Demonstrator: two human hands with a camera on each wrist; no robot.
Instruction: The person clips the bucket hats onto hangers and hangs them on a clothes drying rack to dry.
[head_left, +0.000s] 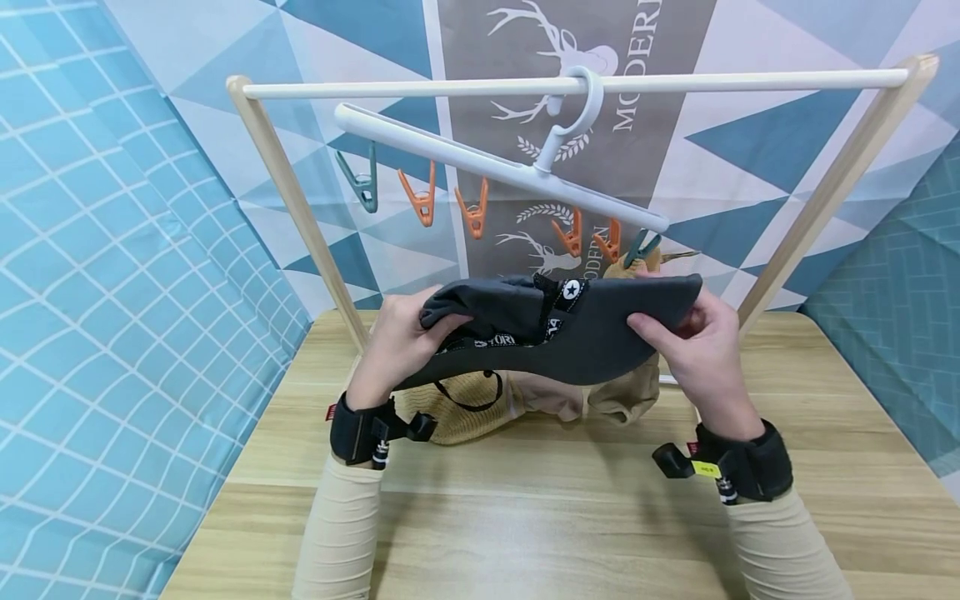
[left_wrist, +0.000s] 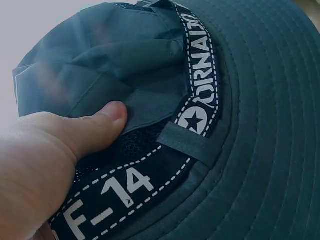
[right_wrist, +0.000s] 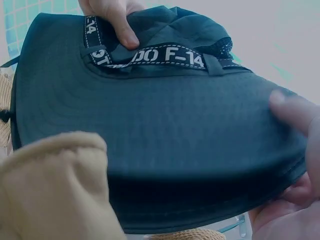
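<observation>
A dark grey-green sun hat (head_left: 607, 333) with a wide stitched brim is held up above the table, between both hands. Round its crown runs a black band (left_wrist: 125, 192) with white lettering and a star. My left hand (head_left: 401, 342) grips the soft crown, thumb (left_wrist: 112, 117) pressing into the folded cloth. On the opposite side my right hand (head_left: 708, 354) pinches the brim's edge, its thumb on the face turned to me and its fingers behind. In the right wrist view the brim (right_wrist: 165, 125) spreads between the two hands.
Behind the hat, a woven straw-coloured item (head_left: 457, 417) with a black cord and beige cloth (head_left: 626, 396) lie on the wooden table (head_left: 510, 517). A white hanger (head_left: 480, 158) hangs tilted from a rack's rail (head_left: 420, 89), bearing several orange and green clips (head_left: 474, 210).
</observation>
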